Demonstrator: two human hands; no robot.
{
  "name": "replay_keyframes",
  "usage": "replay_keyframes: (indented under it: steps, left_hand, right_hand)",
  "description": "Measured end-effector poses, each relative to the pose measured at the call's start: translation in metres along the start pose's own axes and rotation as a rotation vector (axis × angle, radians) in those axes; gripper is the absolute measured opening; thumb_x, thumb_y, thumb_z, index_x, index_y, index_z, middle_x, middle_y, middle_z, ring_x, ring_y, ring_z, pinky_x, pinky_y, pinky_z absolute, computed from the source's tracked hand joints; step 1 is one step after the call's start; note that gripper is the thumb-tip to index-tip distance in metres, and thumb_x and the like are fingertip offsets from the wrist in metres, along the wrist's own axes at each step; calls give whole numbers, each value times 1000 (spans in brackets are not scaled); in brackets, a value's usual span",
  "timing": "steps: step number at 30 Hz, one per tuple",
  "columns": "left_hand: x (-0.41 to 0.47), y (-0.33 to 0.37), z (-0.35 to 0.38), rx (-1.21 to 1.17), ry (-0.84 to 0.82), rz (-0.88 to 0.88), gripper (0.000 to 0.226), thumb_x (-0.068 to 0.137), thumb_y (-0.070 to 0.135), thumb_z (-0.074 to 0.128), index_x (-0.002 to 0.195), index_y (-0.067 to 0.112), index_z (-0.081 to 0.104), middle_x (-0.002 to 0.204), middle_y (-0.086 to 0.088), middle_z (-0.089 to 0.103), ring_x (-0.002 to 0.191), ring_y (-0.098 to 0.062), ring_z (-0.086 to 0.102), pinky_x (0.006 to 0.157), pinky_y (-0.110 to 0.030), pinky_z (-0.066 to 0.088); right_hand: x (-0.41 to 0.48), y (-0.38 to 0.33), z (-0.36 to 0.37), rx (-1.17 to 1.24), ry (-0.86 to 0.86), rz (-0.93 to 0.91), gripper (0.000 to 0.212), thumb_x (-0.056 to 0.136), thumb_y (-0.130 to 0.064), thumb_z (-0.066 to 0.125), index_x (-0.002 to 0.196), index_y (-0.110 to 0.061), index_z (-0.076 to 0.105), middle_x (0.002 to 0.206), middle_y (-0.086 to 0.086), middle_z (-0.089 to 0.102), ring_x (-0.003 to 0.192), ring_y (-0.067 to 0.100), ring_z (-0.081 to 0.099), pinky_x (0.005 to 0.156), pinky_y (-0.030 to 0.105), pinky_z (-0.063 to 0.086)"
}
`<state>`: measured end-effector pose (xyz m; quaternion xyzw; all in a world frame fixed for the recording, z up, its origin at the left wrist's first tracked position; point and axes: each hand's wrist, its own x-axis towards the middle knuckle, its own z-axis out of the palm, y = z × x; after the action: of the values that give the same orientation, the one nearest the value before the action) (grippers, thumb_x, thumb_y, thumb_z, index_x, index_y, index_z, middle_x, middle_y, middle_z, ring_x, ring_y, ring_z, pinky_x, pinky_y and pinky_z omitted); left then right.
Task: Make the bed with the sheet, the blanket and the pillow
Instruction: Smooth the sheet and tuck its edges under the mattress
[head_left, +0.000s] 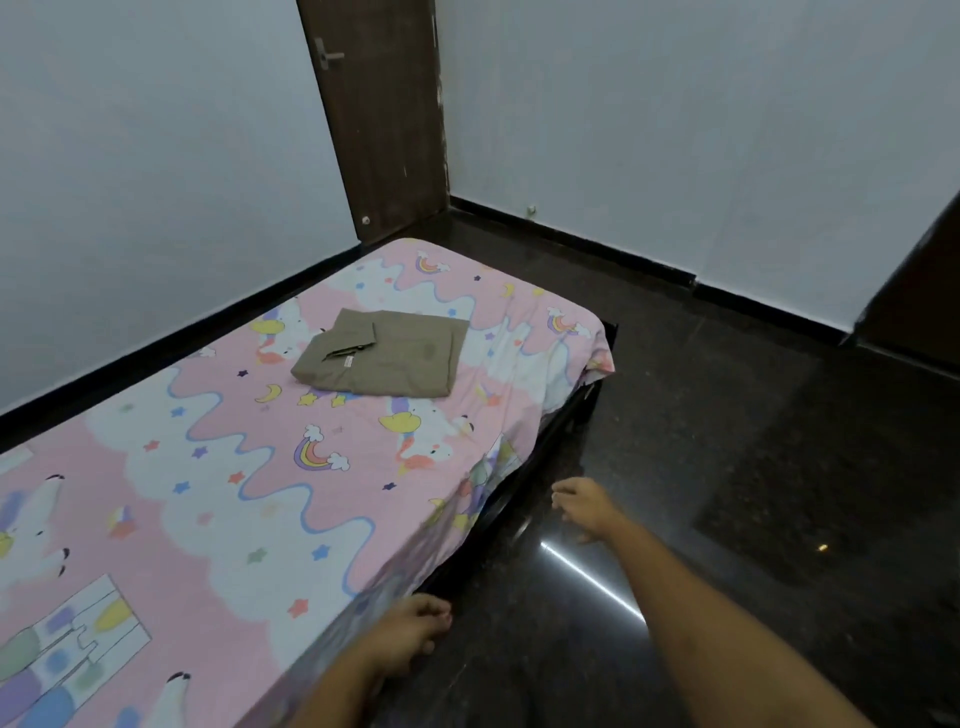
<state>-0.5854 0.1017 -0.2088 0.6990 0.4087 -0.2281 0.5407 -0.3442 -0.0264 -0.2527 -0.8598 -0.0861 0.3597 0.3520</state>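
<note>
Seen from my remote feed: the pink cartoon sheet (234, 467) is spread over the bed (566, 421), its far corner bunched and untucked. The right hand (584, 506) hangs released above the dark floor (727, 467). The left hand (410, 631) curls at the sheet's side edge; I cannot tell if it grasps. A folded khaki shirt (384, 353) lies on top. No blanket or pillow is in view, so I judge both are still to come.

The pink sheet (249, 467), printed with unicorns, rainbows, moons and stars, is spread flat over the bed (569, 415). Its near edge is draped down the side and rumpled at the far corner.
</note>
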Motion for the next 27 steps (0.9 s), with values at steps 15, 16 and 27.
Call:
replay_keyframes:
  steps: [15,16,27]
  left_hand:
    - [72,142,85,-262,132,-51,9,100,18,44,101,15,52,98,-2,52,76,-13,48,57,-23,34]
    - [81,151,88,-262,142,-46,9,99,19,44,101,16,53,98,-3,53,76,-14,48,58,-25,33]
    - [246,275,105,-393,236,-50,17,98,21,43,88,20,56,96,-3,59,78,-16,52,66,-26,37]
  right_hand:
    - [58,-2,-162,-114,-135,-63,28,92,-13,50,118,-14,61,94,4,60,66,12,52,50,18,39]
    - [65,-6,-168,-123,-137,-80,28,93,-15,50,119,-15,60,96,4,60,70,12,54,50,19,39]
    - [204,-33,-244,-391,-201,-213,34,93,-15,54,126,-7,60,114,9,64,102,22,60,80,22,48]
